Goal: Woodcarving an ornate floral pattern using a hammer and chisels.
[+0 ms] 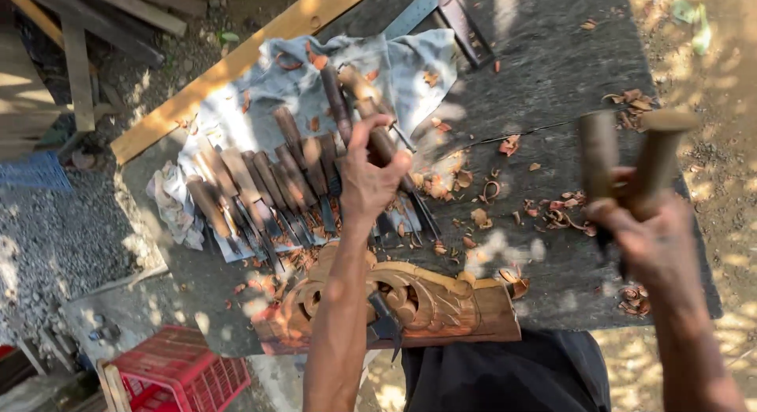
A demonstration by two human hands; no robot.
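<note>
The left hand (367,179) reaches over the far side of a carved brown wooden scroll panel (410,302), which lies at the near edge of the dark grey stone-like surface (552,73). Its fingers are closed around the brown wooden handle of a carving chisel (377,126), lifted above a row of similar wooden-handled chisels (268,183) laid side by side on a pale blue-grey cloth (394,65). The right hand (646,231), off to the right and blurred, is clenched around two round wooden handles, probably a wooden mallet and another tool (631,156); which is which cannot be told. Reddish wood shavings (481,191) litter the surface between the cloth and the panel. A red plastic crate (177,372) sits on the ground at the near left, and a long yellow wooden plank (236,57) runs along the far left.

The risks, as I judge them: the packed chisels lie blade-ends toward the person, so a careless reach could cut a finger; the panel overhangs the near edge and a knock could tip it off; two tools in one fist could slip.
</note>
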